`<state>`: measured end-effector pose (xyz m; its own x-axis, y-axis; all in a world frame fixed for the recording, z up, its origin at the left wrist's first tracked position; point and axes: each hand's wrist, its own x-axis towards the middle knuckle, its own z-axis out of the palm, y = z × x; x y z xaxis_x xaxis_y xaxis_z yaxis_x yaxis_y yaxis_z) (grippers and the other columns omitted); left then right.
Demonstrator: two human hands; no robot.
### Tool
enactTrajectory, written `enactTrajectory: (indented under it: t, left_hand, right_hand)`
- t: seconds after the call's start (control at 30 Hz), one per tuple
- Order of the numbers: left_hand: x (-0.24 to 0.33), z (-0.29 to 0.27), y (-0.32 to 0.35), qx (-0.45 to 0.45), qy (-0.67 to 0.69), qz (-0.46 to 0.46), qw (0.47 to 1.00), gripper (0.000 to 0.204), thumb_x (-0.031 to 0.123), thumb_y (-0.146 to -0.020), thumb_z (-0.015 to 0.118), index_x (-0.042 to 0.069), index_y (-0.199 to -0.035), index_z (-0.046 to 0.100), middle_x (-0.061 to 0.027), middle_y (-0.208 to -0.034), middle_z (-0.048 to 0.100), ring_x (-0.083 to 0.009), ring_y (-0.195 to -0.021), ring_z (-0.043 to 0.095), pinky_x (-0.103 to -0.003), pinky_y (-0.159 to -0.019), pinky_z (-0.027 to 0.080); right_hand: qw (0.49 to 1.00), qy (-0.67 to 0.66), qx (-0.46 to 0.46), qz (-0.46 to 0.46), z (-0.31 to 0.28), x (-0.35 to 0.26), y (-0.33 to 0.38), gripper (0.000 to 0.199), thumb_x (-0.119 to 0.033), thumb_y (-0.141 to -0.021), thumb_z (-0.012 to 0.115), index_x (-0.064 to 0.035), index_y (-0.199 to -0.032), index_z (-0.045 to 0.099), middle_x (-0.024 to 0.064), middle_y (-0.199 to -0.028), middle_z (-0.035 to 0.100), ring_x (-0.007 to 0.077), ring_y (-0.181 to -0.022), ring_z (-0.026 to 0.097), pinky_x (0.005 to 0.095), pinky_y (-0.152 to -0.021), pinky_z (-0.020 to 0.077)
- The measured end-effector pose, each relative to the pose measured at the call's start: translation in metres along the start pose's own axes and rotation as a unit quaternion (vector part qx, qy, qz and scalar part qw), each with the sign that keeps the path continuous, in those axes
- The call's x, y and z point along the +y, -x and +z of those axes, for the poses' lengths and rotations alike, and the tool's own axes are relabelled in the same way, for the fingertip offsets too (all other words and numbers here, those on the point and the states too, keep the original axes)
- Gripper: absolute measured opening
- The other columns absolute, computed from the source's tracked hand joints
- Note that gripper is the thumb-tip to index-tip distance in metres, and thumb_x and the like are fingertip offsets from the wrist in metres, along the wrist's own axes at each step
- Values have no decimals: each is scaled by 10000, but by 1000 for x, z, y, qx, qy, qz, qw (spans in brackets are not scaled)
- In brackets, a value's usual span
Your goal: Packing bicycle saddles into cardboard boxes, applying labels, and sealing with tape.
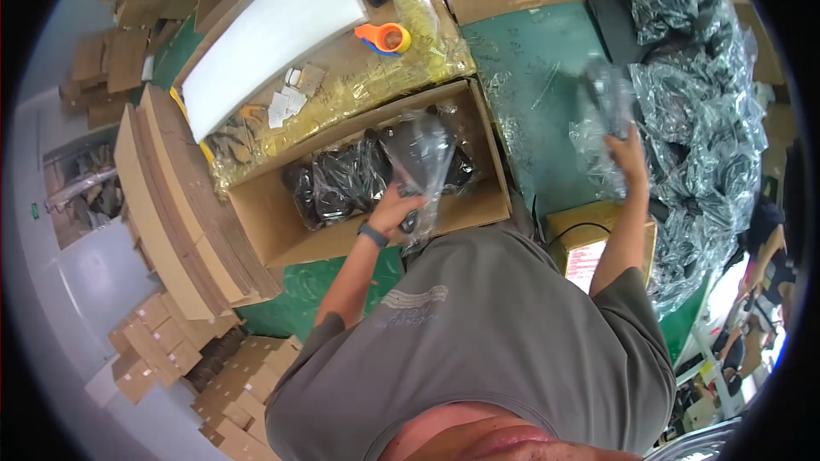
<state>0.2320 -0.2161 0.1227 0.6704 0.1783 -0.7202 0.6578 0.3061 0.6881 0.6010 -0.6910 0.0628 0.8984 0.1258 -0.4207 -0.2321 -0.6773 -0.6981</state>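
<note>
In the head view, a bagged dark piece (pixel 417 149) is held by the left hand (pixel 393 209) over the right half of the open carton (pixel 265 215). The piece lies mostly ahead and to the right of the fingers, its long axis set across the carton's length, its bag reaching past the near edge. The thumb is laid over the plastic; the other fingers are largely hidden, so their exact spread cannot be told. The forearm is slanted over the near edge. A second bagged piece (pixel 610 90), blurred, is gripped at its near end by the curled fingers of the right hand (pixel 629 154), its long axis pointed away from the body, above the green table (pixel 521 55) beside the wrapped pile's (pixel 709 128) left edge. That arm is stretched forward.
</note>
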Motion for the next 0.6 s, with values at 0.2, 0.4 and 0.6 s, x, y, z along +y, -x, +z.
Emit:
enactTrajectory:
  t: [0.2, 0.4, 0.6]
  left_hand:
    - [-117, 89, -188, -39, 153, -54, 986, 646, 185, -877, 846, -17, -1420, 560, -96, -1308, 691, -229, -1164, 659, -369, -1011, 523]
    - [-133, 130, -211, 219, -98, -106, 965, 947, 389, -817, 854, -23, -1477, 315, -291, -1262, 690, -449, -1145, 694, -498, -994, 547]
    - [-117, 140, -237, 192, -169, -204, 945, 976, 451, -836, 846, -11, -1494, 293, -246, -1273, 707, -382, -1156, 718, -467, -995, 581]
  right_hand:
    - [963, 260, -45, 56, 165, -19, 66, 1048, -383, -856, 812, -144, -1673, 200, 324, -1263, 687, 488, -1142, 683, 539, -965, 542]
    - [969, 218, -45, 106, 190, -58, 99, 1060, -328, -795, 830, -37, -1636, 253, 328, -1215, 697, 403, -847, 765, 456, -753, 610]
    - [960, 262, -46, 86, 183, -1, 107, 1047, -353, -832, 820, 71, -1603, 253, 328, -1256, 661, 358, -956, 742, 432, -813, 602]
